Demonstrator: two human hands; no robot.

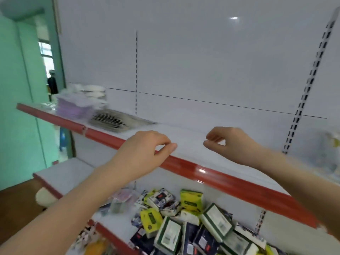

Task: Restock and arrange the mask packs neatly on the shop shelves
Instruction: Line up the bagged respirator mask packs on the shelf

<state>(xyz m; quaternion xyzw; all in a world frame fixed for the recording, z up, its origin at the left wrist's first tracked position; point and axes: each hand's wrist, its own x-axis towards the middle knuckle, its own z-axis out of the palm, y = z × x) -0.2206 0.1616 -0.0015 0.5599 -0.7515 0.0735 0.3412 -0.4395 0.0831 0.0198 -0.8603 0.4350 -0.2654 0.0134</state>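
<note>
The upper white shelf [244, 166] has a red front strip. At its left end lie mask packs: a stack of purple packs [73, 107], white masks [93, 92] behind it, and a fanned row of dark striped packs [114, 119]. My left hand [145, 148] hovers over the red strip at the shelf's middle, fingers loosely curled, holding nothing. My right hand [228, 142] is over the bare shelf surface to its right, also loosely curled and holding nothing. On the shelf below, a loose heap of green, yellow and dark packets [185, 219] lies in disorder.
A slotted metal upright [309, 83] runs up the back panel at right, with another upright [136, 70] at centre. A blurred pale item [333, 146] sits at the shelf's far right. A lower side shelf [60, 173], a blue stool [63, 138] and a person [52, 83] in the doorway are at left.
</note>
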